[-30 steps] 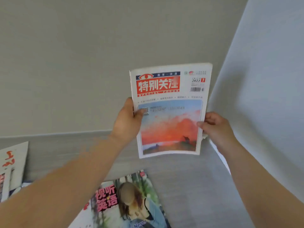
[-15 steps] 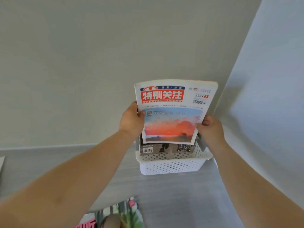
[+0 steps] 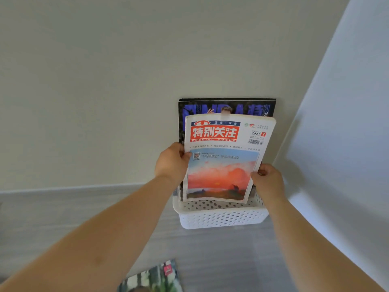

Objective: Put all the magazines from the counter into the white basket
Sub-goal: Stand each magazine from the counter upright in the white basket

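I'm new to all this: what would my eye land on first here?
The sunset magazine with its red title block, at centre, gripped upright by the left hand and right hand at its side edges, its lower edge at the mouth of the white basket. Behind it a dark magazine stands in the basket by the wall; a third magazine lies on the counter at the bottom edge.

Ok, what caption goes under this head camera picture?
Left hand and right hand hold the sunset magazine upright at the white basket.
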Demonstrator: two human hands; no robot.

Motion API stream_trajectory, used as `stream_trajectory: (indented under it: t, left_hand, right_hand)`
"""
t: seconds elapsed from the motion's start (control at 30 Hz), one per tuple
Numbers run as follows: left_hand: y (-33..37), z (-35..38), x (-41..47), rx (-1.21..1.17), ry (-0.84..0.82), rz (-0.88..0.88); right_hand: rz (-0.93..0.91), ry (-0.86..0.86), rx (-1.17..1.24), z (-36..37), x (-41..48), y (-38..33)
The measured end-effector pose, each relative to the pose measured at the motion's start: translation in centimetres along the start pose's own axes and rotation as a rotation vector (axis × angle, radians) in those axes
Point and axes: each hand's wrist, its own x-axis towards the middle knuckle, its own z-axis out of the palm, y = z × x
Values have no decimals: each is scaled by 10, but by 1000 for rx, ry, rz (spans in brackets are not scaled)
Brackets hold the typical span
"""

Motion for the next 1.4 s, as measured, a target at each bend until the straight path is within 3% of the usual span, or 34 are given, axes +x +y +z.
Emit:
stream_trajectory:
  t: [0.2,0.5,0.77,1.1,1.4]
  left_hand:
    - [2,1,10,200,1,36]
    - [-7,4,10,182,92,-93]
    - [-2,3,6,252,41,-79]
    - [-4,-7,-24,-164,-283,-142]
    - [-2,6,-17,-299,-242,-108]
  right_hand:
    - [21,6,106,6,-1,2]
    - [-61,-130,52,6,1,6]
    - [-42,-155,49,7,-3,-1]
    - [23,-260,128,4,-18,-13]
    - [68,-241,178,8,-14,-9]
